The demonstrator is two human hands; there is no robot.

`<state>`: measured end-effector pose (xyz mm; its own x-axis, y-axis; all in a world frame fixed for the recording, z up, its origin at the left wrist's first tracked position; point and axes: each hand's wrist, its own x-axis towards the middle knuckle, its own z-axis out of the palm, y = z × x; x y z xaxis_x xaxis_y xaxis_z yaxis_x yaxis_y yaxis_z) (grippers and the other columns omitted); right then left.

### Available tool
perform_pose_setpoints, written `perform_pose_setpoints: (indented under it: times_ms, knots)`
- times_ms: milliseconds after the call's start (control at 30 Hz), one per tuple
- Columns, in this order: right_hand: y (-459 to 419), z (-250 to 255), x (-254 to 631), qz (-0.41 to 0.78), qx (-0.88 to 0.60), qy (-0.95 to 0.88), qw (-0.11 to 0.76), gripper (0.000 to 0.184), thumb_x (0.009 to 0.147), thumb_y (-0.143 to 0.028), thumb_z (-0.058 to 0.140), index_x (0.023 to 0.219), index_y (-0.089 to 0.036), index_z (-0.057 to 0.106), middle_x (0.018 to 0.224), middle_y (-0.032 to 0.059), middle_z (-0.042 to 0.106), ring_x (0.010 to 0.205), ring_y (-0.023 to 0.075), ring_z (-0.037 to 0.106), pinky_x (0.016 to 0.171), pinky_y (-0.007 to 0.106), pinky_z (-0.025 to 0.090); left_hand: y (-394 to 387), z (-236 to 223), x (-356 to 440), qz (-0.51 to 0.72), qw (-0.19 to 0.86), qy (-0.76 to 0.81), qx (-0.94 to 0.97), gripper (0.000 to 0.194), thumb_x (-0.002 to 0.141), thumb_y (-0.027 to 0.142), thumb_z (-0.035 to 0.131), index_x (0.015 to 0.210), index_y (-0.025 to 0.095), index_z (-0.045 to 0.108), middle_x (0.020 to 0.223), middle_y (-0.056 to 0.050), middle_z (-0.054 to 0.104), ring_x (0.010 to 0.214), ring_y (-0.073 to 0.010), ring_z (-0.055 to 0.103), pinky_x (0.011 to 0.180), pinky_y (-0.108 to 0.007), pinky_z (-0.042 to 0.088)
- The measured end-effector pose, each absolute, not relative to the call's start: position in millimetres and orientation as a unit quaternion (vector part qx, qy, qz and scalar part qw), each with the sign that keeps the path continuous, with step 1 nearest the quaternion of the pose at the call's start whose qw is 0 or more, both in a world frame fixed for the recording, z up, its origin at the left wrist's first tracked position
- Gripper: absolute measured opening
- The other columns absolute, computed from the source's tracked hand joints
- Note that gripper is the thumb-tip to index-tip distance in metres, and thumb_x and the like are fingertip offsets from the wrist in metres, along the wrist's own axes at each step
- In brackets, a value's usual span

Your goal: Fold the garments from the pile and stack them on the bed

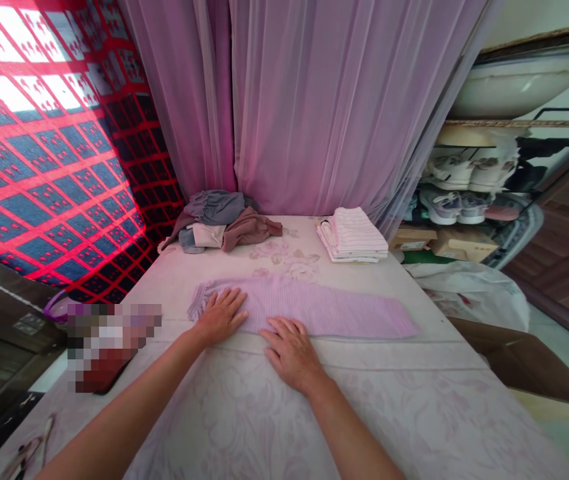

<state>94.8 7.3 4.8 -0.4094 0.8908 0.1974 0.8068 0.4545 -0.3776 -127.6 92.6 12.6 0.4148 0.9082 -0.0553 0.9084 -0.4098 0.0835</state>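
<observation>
A lilac ribbed garment (309, 308) lies folded lengthwise across a bed with a pale floral cover (379, 413). My left hand (221, 317) rests flat on the garment's left part, near its gathered end. My right hand (290, 353) presses flat on its near edge, mostly on the cover, with the fingers on the fabric. Neither hand grips anything. A folded stack of striped pale clothes (352, 235) sits at the far side of the bed, and a loose heap of grey and mauve clothes (221, 222) lies at the far left.
Sheer pink curtains (309, 107) hang behind the bed, with a red and blue patterned cloth (49, 167) at the left. A pixelated object (109, 347) lies at the left edge. Shoes on a rack (464, 180), a white plastic bag (469, 293) and a cardboard box (519, 353) stand on the right.
</observation>
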Motion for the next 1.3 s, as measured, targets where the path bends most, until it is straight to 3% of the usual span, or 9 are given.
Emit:
perform_pose_setpoints:
  times_ms: [200,400,533,667,767,933,1033,1167,1300]
  knots:
    - [7.5,4.8,96.3,0.121,-0.503,-0.832,0.198,0.037,0.091,-0.033,0.049,0.127,-0.032,0.057,0.138,0.0038,0.051,0.129,0.0192,0.038,0.108,0.041,0.021,104.6,36.9,-163.7,0.053,-0.021,0.637,0.769,0.047,0.091,0.035,0.032,0.127,0.016,0.055,0.138,-0.01,0.052,0.129,-0.0239,0.045,0.109,-0.037,0.029]
    - [7.9,3.3,96.9,0.117,-0.504,-0.832,0.198,0.037,0.09,-0.034,0.049,0.127,-0.032,0.057,0.138,0.0038,0.051,0.129,0.0187,0.038,0.108,0.04,0.021,122.0,53.3,-193.8,-0.042,0.116,0.767,0.629,0.068,0.079,0.058,0.048,0.13,0.013,0.049,0.126,-0.016,0.06,0.111,-0.0294,0.059,0.086,-0.034,0.046]
    - [8.4,3.6,97.1,0.112,-0.504,-0.835,0.191,0.037,0.091,-0.034,0.049,0.127,-0.032,0.057,0.138,0.003,0.05,0.129,0.0175,0.037,0.108,0.039,0.021,125.0,56.8,-189.8,-0.055,0.139,0.774,0.615,0.055,0.074,0.059,0.053,0.108,0.016,0.06,0.114,-0.015,0.066,0.101,-0.0287,0.063,0.075,-0.031,0.046]
    - [8.4,3.0,97.2,0.113,-0.503,-0.835,0.194,0.037,0.091,-0.034,0.048,0.127,-0.032,0.057,0.139,0.0031,0.05,0.129,0.0172,0.037,0.109,0.038,0.02,115.6,57.5,-179.6,0.015,0.108,0.791,0.602,0.038,0.079,0.047,0.051,0.104,0.019,0.056,0.103,-0.009,0.069,0.094,-0.0247,0.064,0.07,-0.028,0.045]
    - [8.2,2.5,97.0,0.114,-0.501,-0.835,0.199,0.036,0.091,-0.034,0.048,0.126,-0.031,0.057,0.138,0.0035,0.05,0.129,0.0176,0.037,0.109,0.039,0.02,106.4,55.7,-174.7,0.057,0.058,0.791,0.606,0.036,0.081,0.038,0.048,0.112,0.02,0.052,0.11,-0.01,0.066,0.099,-0.0251,0.063,0.074,-0.03,0.046]
    - [7.7,3.3,97.0,0.114,-0.502,-0.834,0.201,0.036,0.091,-0.033,0.048,0.126,-0.031,0.057,0.138,0.0033,0.05,0.129,0.0179,0.037,0.109,0.039,0.021,100.7,50.8,-168.7,0.053,-0.007,0.759,0.649,0.064,0.081,0.039,0.049,0.139,0.014,0.036,0.137,-0.019,0.048,0.118,-0.0311,0.053,0.091,-0.041,0.044]
    - [7.3,4.3,97.1,0.115,-0.501,-0.834,0.2,0.036,0.091,-0.033,0.048,0.126,-0.031,0.057,0.138,0.0034,0.05,0.129,0.0181,0.037,0.109,0.04,0.021,103.8,44.9,-155.9,0.063,-0.054,0.678,0.73,0.053,0.086,0.039,0.043,0.134,0.016,0.046,0.146,-0.014,0.04,0.134,-0.0311,0.036,0.107,-0.045,0.032]
    - [7.2,5.4,96.8,0.117,-0.503,-0.833,0.2,0.036,0.091,-0.034,0.049,0.126,-0.031,0.057,0.138,0.0033,0.05,0.129,0.0182,0.037,0.109,0.039,0.02,108.4,28.0,-129.3,0.023,0.003,0.591,0.807,0.05,0.093,0.04,0.031,0.136,0.017,0.046,0.147,-0.01,0.042,0.137,-0.0254,0.033,0.112,-0.042,0.024]
    - [7.5,6.2,96.6,0.116,-0.504,-0.833,0.196,0.036,0.09,-0.035,0.05,0.125,-0.031,0.057,0.138,0.0026,0.05,0.129,0.0176,0.036,0.109,0.039,0.02,107.2,12.3,-114.1,-0.012,0.022,0.611,0.791,0.063,0.093,0.052,0.03,0.145,0.017,0.032,0.154,-0.011,0.027,0.142,-0.0311,0.021,0.112,-0.052,0.019]
